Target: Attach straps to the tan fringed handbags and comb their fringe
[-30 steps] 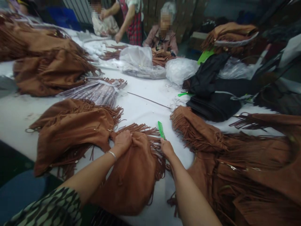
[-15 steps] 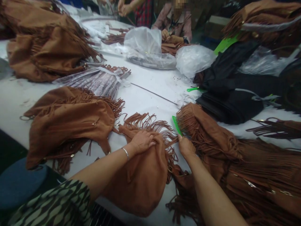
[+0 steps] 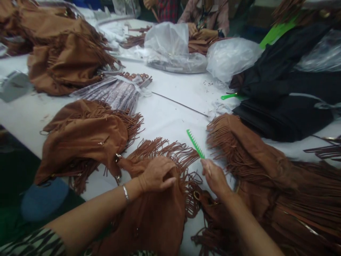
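Observation:
A brown fringed bag (image 3: 162, 217) lies in front of me on the white table, its thin strands (image 3: 170, 151) fanned out toward the far side. My left hand (image 3: 159, 173) is closed over the bag's upper part, fingers bent down and thumb on the near side; its fingertips are partly hidden. In my right hand (image 3: 215, 177) is the handle end of a green comb (image 3: 195, 144), whose teeth point up and to the right. The comb is just beyond the right end of the fringe. A second fringed bag (image 3: 85, 142) rests to the left, close against the first.
More brown fringed bags are piled at the right (image 3: 255, 149) and back left (image 3: 64, 64). Black cloth (image 3: 293, 117) lies at the right, with another green handle (image 3: 229, 96) beside it. A thin dark rod (image 3: 178, 103) crosses the middle. Beyond the plastic bags (image 3: 167, 39) a person (image 3: 205, 21) works.
The comb has come away from the bag pile at the right, swinging left over the white table. My left hand's fingers are more bent on the bag. The view has shifted slightly.

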{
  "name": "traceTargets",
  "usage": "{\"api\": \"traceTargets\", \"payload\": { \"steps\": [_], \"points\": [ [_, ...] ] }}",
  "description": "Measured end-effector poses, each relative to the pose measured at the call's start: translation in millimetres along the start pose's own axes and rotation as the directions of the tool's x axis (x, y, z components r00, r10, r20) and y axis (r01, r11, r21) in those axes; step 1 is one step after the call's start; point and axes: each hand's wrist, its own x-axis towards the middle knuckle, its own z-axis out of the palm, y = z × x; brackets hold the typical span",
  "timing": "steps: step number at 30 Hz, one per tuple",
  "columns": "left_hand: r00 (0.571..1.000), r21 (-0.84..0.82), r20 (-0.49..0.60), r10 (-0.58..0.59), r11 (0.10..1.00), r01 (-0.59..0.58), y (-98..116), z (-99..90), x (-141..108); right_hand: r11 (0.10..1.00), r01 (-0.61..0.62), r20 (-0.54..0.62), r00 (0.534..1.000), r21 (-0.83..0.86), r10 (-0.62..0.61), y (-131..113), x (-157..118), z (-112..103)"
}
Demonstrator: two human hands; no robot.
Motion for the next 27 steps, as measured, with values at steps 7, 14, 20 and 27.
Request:
{"api": "traceTargets", "payload": {
  "steps": [7, 14, 20, 27],
  "points": [
    [0.996, -0.013, -0.085, -0.036, 0.999, 0.035, 6, 57.2, -11, 0.999, -0.005, 0.129, 0.992, -0.038, 0.010, -5, 1, 34],
    [0.988, 0.000, -0.103, -0.111, 0.994, 0.112, 6, 54.7, -6, 0.993, -0.116, 0.003, 0.993, -0.001, 0.116, 19, 98, -15],
    [0.986, -0.022, -0.117, -0.118, 0.993, 0.116, 3, 59.5, -3, 0.992, -0.046, -0.079, 0.995, 0.116, 0.056, 8, 141, -60],
    [0.984, -0.019, -0.113, -0.136, 0.991, 0.135, 0, 62.0, -2, 0.952, 0.218, 0.059, 0.970, 0.212, -0.236, -15, 10, -10]
  ]
}}
